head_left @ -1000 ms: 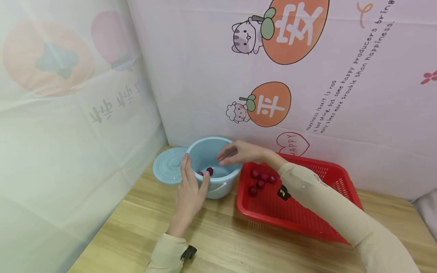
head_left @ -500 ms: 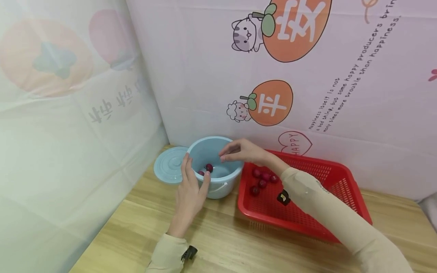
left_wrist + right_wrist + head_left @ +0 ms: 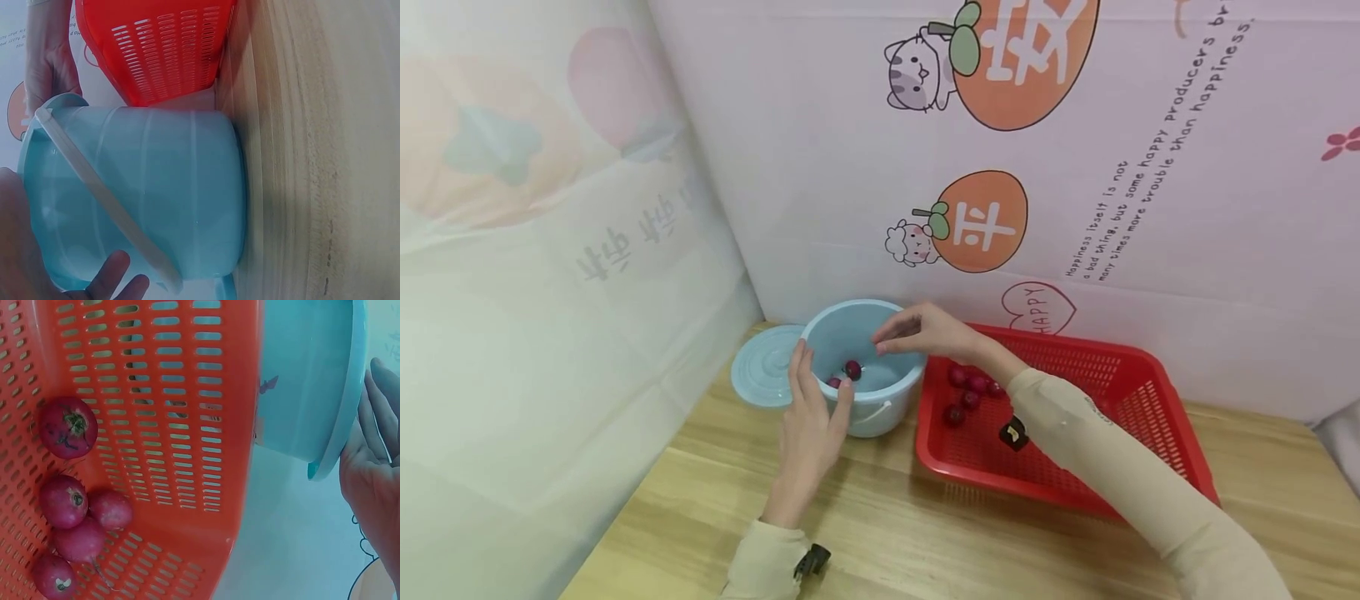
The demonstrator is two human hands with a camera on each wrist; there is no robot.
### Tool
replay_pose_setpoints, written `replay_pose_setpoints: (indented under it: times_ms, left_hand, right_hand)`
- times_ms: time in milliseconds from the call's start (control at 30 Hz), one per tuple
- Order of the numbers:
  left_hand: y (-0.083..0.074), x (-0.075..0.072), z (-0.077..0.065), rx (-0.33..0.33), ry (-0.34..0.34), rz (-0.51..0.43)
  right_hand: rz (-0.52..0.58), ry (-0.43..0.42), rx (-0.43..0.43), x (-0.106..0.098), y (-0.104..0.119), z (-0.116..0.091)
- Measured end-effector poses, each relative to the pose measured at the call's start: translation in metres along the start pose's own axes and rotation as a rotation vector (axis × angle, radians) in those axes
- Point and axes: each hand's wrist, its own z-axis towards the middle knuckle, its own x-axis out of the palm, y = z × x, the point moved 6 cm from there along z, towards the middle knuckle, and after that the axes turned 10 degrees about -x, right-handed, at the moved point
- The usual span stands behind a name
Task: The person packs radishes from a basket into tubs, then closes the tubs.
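Note:
A light blue bucket [image 3: 868, 425] stands upright at the back of the table, two red radishes [image 3: 853, 370] visible inside. My left hand [image 3: 811, 429] rests on its near left side, thumb at the rim and the other fingers fairly straight along the outer wall. Over the right rim, my right hand [image 3: 925, 332] hovers with loosely bent fingers above the opening; nothing shows between them. The right wrist view also has the right hand's fingers [image 3: 380, 419] relaxed at the rim. To the right, a red plastic basket [image 3: 940, 468] holds several radishes [image 3: 64, 501], beneath the right forearm.
A round blue lid [image 3: 767, 367] lies left of the bucket, against it in the head view. The bucket's white handle [image 3: 103, 194] hangs down the near side. Printed white cloth [image 3: 820, 167] forms walls behind and left of the wooden table [image 3: 880, 533].
The right hand has lifted slightly over the bucket, its thumb and fingers closer together. The left hand stays at the rim. The head view has shifted a little.

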Motion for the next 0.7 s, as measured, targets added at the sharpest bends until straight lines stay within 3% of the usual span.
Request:
replay_pose_setpoints:
  times_ms: [167,700]
  left_hand:
    - [0.0002,0.0008,-0.0006,-0.001,-0.013,0.014]
    - [-0.0017,0.0007,-0.0011,0.021,-0.055,0.02]
  right_hand:
    - [0.017,0.009,-0.04,0.0001,-0.0022,-0.0025]
    - [0.06,-0.035,-0.025,-0.0029,-0.0079,-0.0089]
